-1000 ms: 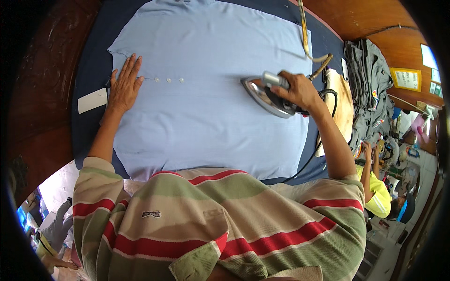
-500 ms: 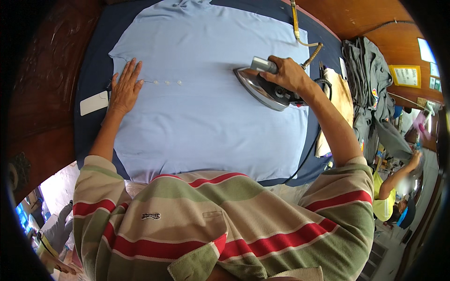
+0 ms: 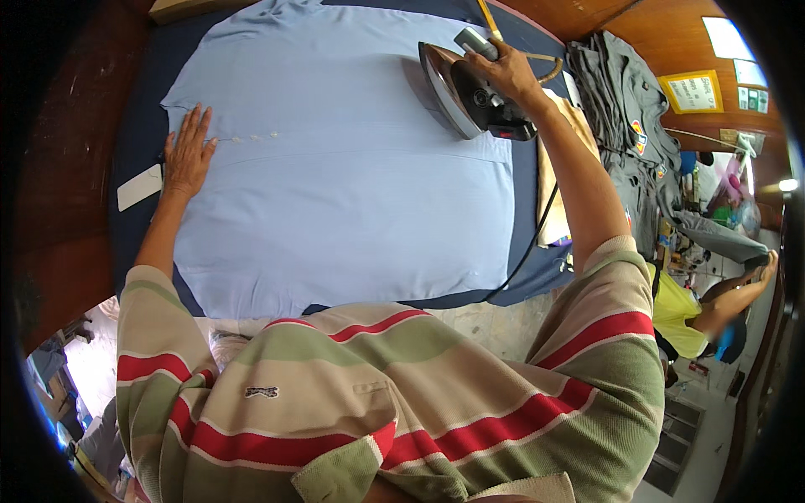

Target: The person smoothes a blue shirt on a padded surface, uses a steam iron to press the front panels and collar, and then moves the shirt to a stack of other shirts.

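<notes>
A light blue shirt [image 3: 352,218] lies spread over a table with a dark blue cover [image 3: 138,134]. Flat on its left part, near the collar side and beside a short row of pale buttons [image 3: 256,137], rests my left hand [image 3: 188,159] with the fingers stretched out. My right hand [image 3: 503,71] is wrapped around the grey handle of a clothes iron [image 3: 470,96]. The iron is over the far right part of the shirt, tilted up on its side; whether its edge touches the cloth I cannot tell. A white tag [image 3: 139,188] lies left of the shirt.
A black cord [image 3: 532,243] runs along the table's right side. Folded beige cloth [image 3: 558,180] and a pile of grey garments [image 3: 629,117] lie to the right. A wooden wall [image 3: 63,126] borders the left. At the far right, a person in yellow [image 3: 677,318] handles grey cloth.
The iron in my right hand has moved away from me, toward the shirt's far right part, and its tilt has changed. My left hand still lies flat. The whole view has shifted slightly.
</notes>
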Tool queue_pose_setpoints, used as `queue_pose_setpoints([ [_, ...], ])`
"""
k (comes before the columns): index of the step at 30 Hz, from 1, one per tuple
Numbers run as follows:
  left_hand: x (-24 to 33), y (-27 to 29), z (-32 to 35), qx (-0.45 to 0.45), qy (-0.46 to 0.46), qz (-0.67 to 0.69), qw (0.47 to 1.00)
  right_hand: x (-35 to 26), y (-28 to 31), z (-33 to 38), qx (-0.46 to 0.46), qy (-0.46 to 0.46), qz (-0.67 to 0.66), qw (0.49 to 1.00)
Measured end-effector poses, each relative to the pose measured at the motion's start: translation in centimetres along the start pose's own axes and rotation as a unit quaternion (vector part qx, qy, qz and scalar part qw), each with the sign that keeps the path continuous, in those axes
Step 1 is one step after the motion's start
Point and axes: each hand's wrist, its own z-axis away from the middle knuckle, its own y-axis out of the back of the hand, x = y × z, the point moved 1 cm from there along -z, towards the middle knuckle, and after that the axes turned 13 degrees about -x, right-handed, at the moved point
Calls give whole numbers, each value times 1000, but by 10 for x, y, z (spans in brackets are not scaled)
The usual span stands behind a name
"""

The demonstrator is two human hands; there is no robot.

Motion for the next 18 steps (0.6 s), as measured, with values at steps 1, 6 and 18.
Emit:
queue_pose_setpoints([
  [1, 2, 4, 0, -8, 5, -18, 1000, 7, 5, 9, -4, -6, 14, 1000],
  [6, 11, 18, 0, -51, 8, -80, 995, 41, 12, 60, -95, -13, 12, 995],
  [18, 21, 0, 8, -64, 59, 46, 995, 48, 1, 99, -238, 45, 136, 961],
])
